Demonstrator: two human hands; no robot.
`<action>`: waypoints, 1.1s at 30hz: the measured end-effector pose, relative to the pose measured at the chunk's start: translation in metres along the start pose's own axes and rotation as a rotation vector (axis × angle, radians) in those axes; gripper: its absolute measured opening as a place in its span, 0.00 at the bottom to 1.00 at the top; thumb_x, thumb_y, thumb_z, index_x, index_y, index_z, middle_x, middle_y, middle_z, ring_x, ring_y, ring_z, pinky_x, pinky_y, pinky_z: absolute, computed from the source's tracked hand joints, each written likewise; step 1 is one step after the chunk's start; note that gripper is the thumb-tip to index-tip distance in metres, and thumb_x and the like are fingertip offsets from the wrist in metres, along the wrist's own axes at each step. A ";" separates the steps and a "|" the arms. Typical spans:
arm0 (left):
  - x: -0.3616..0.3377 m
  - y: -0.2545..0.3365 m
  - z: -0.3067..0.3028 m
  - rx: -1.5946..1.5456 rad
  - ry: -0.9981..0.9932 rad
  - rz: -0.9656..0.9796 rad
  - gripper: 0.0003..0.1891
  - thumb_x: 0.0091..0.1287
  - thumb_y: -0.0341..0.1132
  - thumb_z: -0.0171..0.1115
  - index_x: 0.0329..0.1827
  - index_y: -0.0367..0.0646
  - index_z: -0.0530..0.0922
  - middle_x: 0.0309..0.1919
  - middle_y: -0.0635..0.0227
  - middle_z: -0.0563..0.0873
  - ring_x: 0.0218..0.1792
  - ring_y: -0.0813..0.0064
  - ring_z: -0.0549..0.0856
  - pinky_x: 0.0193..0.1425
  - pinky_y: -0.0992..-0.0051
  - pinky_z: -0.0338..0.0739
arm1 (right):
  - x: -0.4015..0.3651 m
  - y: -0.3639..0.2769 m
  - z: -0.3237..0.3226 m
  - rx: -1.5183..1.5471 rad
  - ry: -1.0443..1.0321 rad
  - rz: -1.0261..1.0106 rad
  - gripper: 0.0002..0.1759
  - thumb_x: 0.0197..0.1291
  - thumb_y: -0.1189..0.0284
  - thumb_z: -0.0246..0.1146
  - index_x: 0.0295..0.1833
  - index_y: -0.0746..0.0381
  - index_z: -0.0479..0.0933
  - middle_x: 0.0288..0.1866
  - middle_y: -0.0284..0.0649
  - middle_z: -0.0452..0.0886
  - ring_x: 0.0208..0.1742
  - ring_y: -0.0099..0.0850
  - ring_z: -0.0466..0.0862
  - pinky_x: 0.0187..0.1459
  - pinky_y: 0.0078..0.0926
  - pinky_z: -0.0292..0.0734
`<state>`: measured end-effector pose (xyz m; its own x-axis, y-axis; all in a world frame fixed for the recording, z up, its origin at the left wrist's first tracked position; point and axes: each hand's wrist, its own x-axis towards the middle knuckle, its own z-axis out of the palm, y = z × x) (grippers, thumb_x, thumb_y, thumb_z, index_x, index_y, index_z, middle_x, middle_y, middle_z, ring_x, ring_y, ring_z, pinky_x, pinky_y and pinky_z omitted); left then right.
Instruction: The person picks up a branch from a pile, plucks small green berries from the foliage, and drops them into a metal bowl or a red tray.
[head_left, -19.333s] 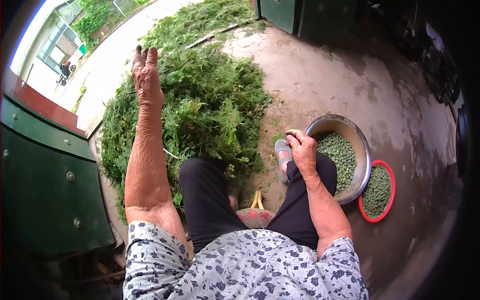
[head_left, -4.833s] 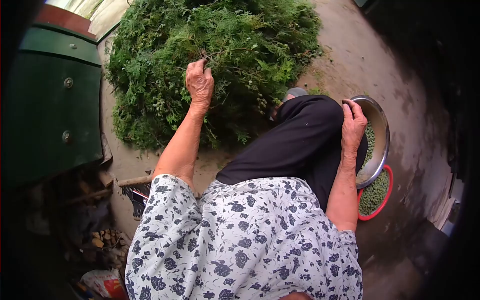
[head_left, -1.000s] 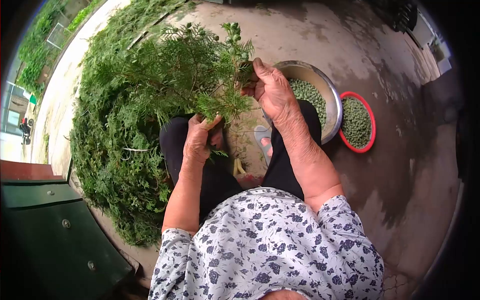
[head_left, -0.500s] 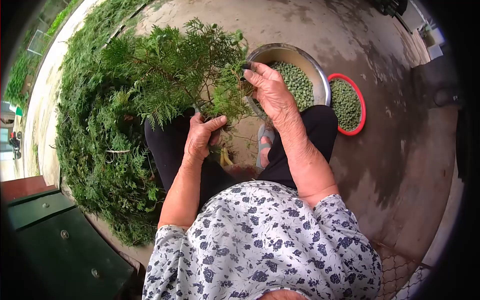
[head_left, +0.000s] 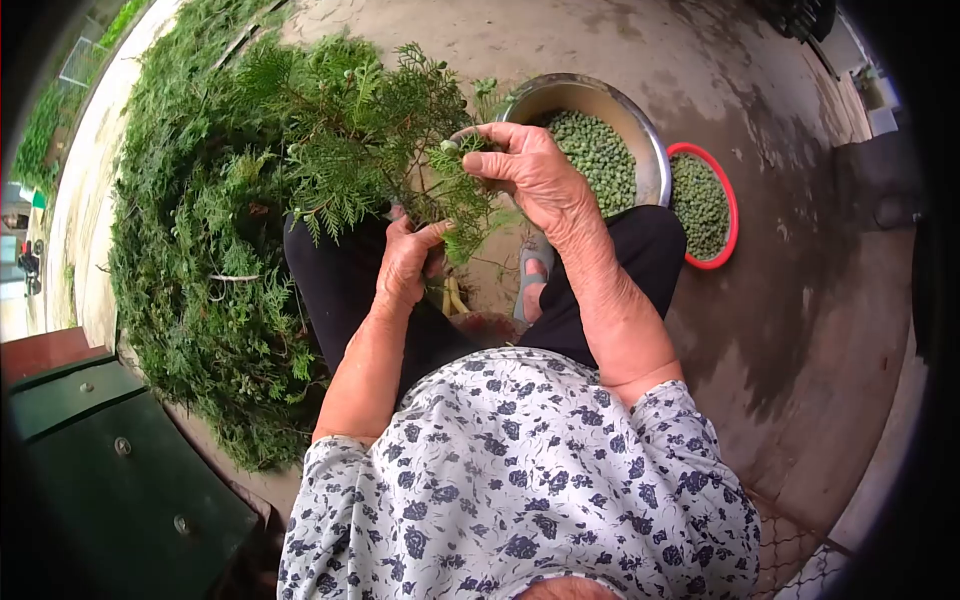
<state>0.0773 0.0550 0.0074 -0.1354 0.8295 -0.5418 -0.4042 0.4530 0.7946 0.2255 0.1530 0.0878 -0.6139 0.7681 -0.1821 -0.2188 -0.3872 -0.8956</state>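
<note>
My left hand (head_left: 408,262) is closed around the stem of a leafy conifer branch (head_left: 365,135), which fans out over my left knee. Small green cones show among its flat sprays. At the branch's right side, my right hand (head_left: 535,175) has thumb and forefinger around a pale green cone (head_left: 449,147). Whether that cone is still attached to its twig is hard to see. Just beyond the right hand stands a large metal basin (head_left: 655,150) holding many green cones (head_left: 595,160). Beside it is a red-rimmed basket (head_left: 733,205) with more of them.
A big heap of cut conifer branches (head_left: 200,260) lies along my left side. Lower left is a dark green metal panel (head_left: 130,490). My sandalled foot (head_left: 533,280) rests on the concrete floor (head_left: 770,330) between my knees.
My right hand has shifted left and slightly down along the branch, and a pale cone now shows at its fingertips. My left hand keeps its hold; the view has shifted slightly.
</note>
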 end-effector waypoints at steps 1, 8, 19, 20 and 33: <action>-0.001 0.003 0.001 0.016 0.027 0.009 0.11 0.54 0.30 0.65 0.38 0.41 0.75 0.24 0.75 0.77 0.15 0.84 0.70 0.13 0.83 0.56 | 0.000 0.000 0.003 -0.074 -0.021 -0.022 0.16 0.53 0.75 0.66 0.48 0.68 0.76 0.35 0.32 0.80 0.32 0.17 0.77 0.35 0.14 0.73; -0.003 0.007 -0.004 0.011 0.078 0.045 0.15 0.54 0.28 0.66 0.43 0.39 0.74 0.26 0.71 0.79 0.13 0.84 0.69 0.13 0.82 0.56 | -0.005 -0.001 0.015 -0.631 -0.048 -0.231 0.12 0.54 0.71 0.64 0.40 0.68 0.80 0.32 0.31 0.79 0.36 0.17 0.74 0.40 0.17 0.70; 0.006 -0.005 -0.013 -0.042 0.141 0.052 0.14 0.54 0.31 0.65 0.41 0.39 0.74 0.26 0.73 0.77 0.18 0.81 0.73 0.17 0.81 0.63 | -0.007 -0.004 0.017 -0.135 -0.048 -0.148 0.12 0.58 0.77 0.59 0.49 0.67 0.75 0.35 0.35 0.79 0.33 0.20 0.78 0.37 0.17 0.75; 0.006 -0.005 -0.015 -0.049 0.125 0.022 0.15 0.53 0.31 0.66 0.43 0.39 0.74 0.27 0.71 0.78 0.18 0.81 0.72 0.16 0.81 0.60 | -0.007 -0.003 0.015 -0.135 -0.038 -0.157 0.12 0.58 0.76 0.60 0.48 0.68 0.75 0.34 0.35 0.79 0.32 0.20 0.78 0.37 0.16 0.74; -0.009 0.004 -0.005 -0.069 0.220 -0.086 0.16 0.52 0.33 0.68 0.39 0.39 0.71 0.24 0.70 0.75 0.13 0.82 0.65 0.14 0.80 0.55 | -0.012 0.008 0.009 0.053 0.332 -0.141 0.08 0.60 0.73 0.61 0.42 0.66 0.77 0.28 0.32 0.78 0.25 0.19 0.77 0.27 0.15 0.71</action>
<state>0.0721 0.0478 0.0144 -0.2883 0.6944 -0.6593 -0.4827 0.4892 0.7264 0.2242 0.1360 0.0868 -0.2969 0.9361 -0.1883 -0.3276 -0.2851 -0.9008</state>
